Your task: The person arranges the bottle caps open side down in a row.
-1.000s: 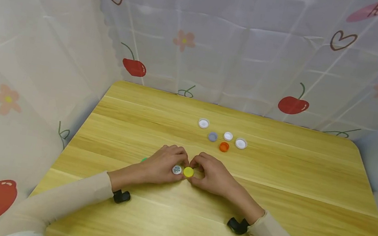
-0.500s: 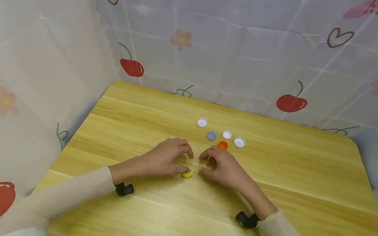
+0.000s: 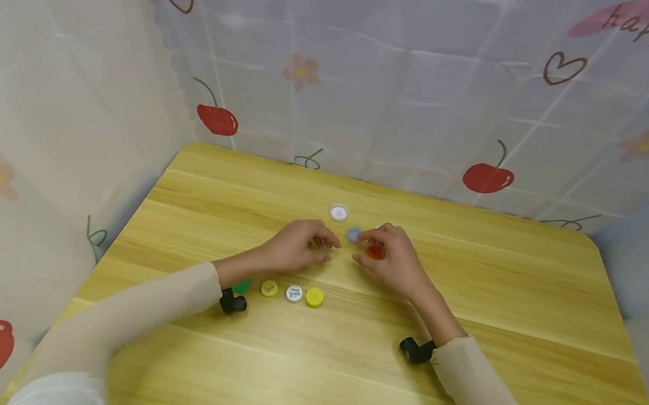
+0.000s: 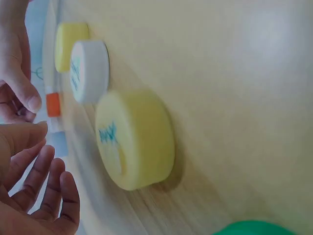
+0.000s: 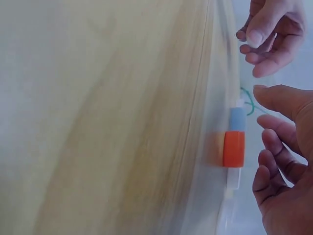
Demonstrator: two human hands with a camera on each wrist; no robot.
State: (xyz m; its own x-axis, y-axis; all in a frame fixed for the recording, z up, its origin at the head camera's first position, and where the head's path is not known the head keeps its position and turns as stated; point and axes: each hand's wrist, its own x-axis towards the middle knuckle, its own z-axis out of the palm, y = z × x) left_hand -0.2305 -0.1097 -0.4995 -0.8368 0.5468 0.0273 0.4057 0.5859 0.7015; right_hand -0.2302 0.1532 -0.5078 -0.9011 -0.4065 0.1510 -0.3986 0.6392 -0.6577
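My left hand (image 3: 298,246) hovers over the middle of the table, fingers relaxed and apart, nothing in it. To its right, my right hand (image 3: 396,262) reaches over the orange bottle cap (image 3: 377,250), partly covering it; its fingertips overlap the edge of the greyish-blue cap (image 3: 353,235). In the right wrist view a space separates that hand's loosely bent fingers from the orange cap. Nearer me is a row of caps: green (image 3: 242,286), yellow with writing (image 3: 269,289), white with writing (image 3: 294,293) and plain-topped yellow (image 3: 314,297).
A white cap (image 3: 338,212) with a clear rim lies farther back on the wooden table (image 3: 302,383). Other white caps there are mostly hidden by the right hand. A printed curtain (image 3: 416,104) hangs behind the table.
Both hands have let go of the yellow cap, leaving it at the row's right end. They have moved away from me, the right one to the orange and greyish-blue caps.
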